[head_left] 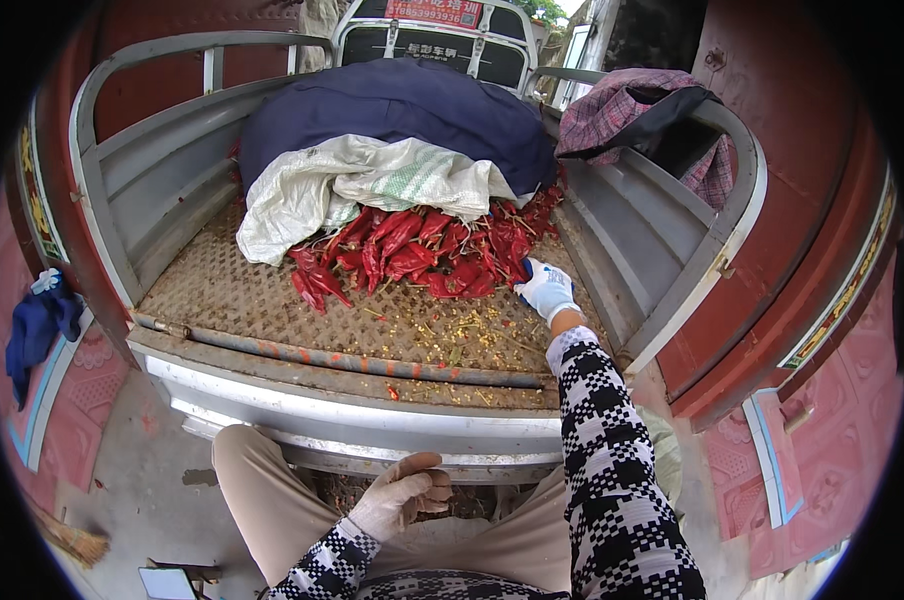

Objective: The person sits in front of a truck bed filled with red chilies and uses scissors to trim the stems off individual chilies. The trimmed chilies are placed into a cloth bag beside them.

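Dried red chili peppers lie in a heap on the rusty tread-plate bed of a small cargo vehicle. My right hand, in a white and blue work glove, reaches to the heap's right edge; its fingertips touch the peppers there, and whether they grip any cannot be told. Above my lap is my left hand, in a pale, soiled glove, fingers partly curled, with nothing visible in it. A white woven sack and a dark blue cloth cover the back of the heap.
Metal side rails flank the bed, with a plaid garment over the right one. Yellow seeds and stems are scattered near the rear edge. A broom lies at lower left, below a blue cloth item on a ledge.
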Motion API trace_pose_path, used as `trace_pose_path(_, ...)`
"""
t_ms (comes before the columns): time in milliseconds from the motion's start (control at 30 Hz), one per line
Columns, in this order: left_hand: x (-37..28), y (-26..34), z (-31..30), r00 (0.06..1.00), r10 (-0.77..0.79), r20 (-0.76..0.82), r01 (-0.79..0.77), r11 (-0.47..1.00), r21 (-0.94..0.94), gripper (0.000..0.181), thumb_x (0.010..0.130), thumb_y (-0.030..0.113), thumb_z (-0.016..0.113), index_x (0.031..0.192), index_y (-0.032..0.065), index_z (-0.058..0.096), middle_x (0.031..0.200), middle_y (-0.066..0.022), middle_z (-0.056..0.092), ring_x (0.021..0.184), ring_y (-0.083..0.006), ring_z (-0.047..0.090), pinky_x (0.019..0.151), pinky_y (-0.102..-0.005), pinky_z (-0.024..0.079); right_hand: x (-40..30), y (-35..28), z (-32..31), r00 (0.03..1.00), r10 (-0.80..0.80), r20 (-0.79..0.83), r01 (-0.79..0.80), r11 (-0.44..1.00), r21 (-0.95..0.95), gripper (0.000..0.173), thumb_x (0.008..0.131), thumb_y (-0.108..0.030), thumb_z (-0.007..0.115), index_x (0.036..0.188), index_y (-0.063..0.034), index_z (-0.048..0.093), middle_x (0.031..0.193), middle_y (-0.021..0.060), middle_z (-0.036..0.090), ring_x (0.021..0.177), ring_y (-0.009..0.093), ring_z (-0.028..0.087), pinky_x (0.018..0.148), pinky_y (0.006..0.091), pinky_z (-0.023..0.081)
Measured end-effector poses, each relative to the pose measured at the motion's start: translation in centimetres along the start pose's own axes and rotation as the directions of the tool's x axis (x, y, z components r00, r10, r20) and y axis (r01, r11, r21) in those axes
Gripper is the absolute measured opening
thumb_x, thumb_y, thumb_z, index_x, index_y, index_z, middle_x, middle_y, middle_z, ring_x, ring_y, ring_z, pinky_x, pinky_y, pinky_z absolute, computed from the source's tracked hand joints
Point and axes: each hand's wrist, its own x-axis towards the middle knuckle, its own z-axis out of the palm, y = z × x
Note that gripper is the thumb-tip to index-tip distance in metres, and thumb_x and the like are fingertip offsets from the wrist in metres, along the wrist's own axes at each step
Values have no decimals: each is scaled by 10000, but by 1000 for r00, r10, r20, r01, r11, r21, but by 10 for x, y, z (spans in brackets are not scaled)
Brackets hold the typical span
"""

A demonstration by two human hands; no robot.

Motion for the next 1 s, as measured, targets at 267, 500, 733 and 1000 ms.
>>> trace_pose_path(267,12,-10,-1,997,-70,18,69,997,36,361,919,126,593,1268,59,535,1079,-121,666,962,-258,665,845,-421,548,-58,24,4,924,-343,-168,382,821,424,435,774,-285,717,1178,-143,639,1107,148,651,1030,355,606,887,408,484)
trace_pose_path(500,5,-6,17,998,-49,37,46,996,79,360,927,125,596,1270,41,524,1067,-114,658,942,-217,666,799,-357,561,-72,44,0,971,-233,-60,185,566,803,339,871,-259,664,1125,-37,647,809,52,662,733,132,576,726,295,480)
trace_pose_path(733,-2,-6,29,993,-5,122,-2,998,57,409,952,201,585,1317,55,473,1108,-116,642,967,-229,652,807,-413,554,-137,14,-36,831,-353,-429,474,853,218,458,777,-189,710,1208,-78,603,1007,127,656,864,281,632,766,382,495)
trace_pose_path(1000,-7,14,50,964,11,266,-11,1000,-1,594,939,399,596,1374,52,390,1177,-129,592,962,-235,647,792,-435,582,-275,-54,-14,538,-826,-167,705,550,-448,449,821,-210,566,1249,-76,546,1038,59,585,938,217,560,759,372,424)
